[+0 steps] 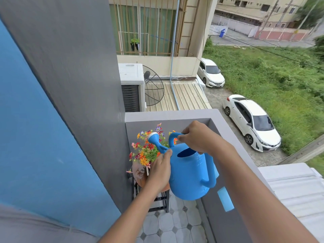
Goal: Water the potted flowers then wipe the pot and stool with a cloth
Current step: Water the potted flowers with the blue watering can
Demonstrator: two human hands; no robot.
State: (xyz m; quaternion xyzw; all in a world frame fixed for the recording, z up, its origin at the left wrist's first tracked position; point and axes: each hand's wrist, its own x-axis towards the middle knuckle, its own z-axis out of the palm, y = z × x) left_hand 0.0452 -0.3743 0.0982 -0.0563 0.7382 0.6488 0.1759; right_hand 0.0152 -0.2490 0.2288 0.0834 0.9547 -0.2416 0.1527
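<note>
A blue watering can point(188, 174) hangs over the balcony corner, its white-tipped spout point(154, 138) tilted toward the flowers point(147, 151). My right hand point(198, 137) grips the can's top handle. My left hand point(160, 169) presses flat against the can's left side near the spout base. The colourful flowers stand in a terracotta pot point(140, 174), which rests on a dark stool point(162, 200); both are partly hidden behind my left hand and the can. No cloth is visible.
The grey balcony parapet point(168, 115) closes the front and right side. A grey wall point(78, 85) and blue panel point(35, 137) stand at the left. The floor point(175, 225) is tiled. Cars and grass lie far below.
</note>
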